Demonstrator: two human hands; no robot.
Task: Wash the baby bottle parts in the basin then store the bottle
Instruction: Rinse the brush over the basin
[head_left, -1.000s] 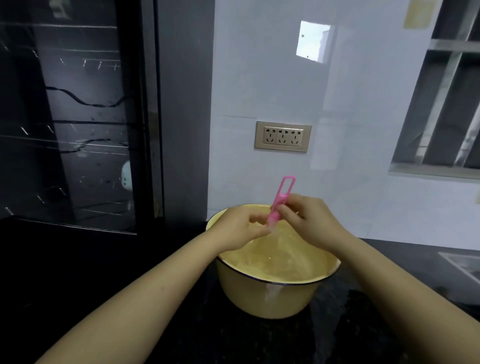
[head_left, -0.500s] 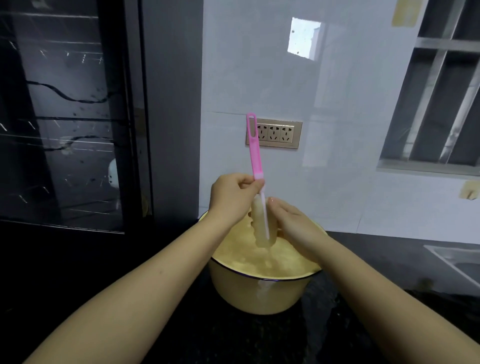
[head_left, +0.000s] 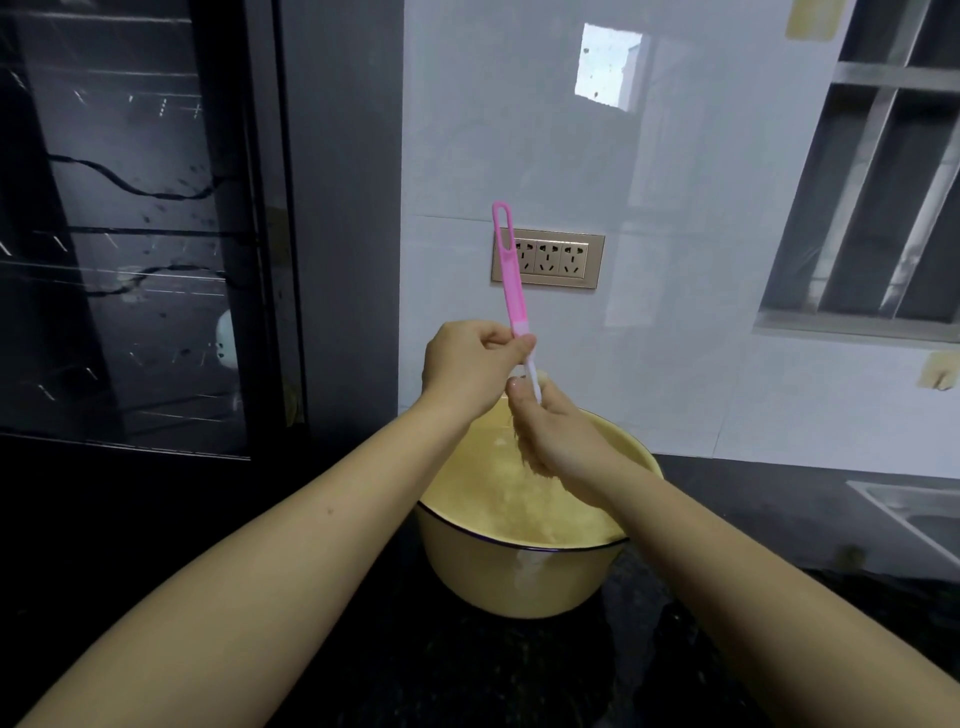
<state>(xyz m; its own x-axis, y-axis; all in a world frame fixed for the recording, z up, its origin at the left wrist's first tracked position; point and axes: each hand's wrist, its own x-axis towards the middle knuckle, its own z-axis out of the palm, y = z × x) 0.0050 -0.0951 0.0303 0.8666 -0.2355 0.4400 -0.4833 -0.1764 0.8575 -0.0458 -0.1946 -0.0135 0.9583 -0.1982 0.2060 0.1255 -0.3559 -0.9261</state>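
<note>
Left hand (head_left: 470, 371) pinches upright pink brush (head_left: 511, 291); right hand (head_left: 553, 436) fisted around its bristles.

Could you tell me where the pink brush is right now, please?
In the head view it stands nearly upright at centre, pinched by the left hand, above the yellow basin; the pink brush overlaps the wall socket.

Gold wall socket (head_left: 548, 258), barred window (head_left: 878, 171), dark glass cabinet (head_left: 130, 228), black counter (head_left: 156, 519)

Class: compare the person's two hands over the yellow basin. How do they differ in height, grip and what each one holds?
The left hand is higher, pinching the pink brush near the handle's base. The right hand is lower, wrapped around a part it mostly hides, where the brush's white stem enters. Both are closed, above the basin.
</note>
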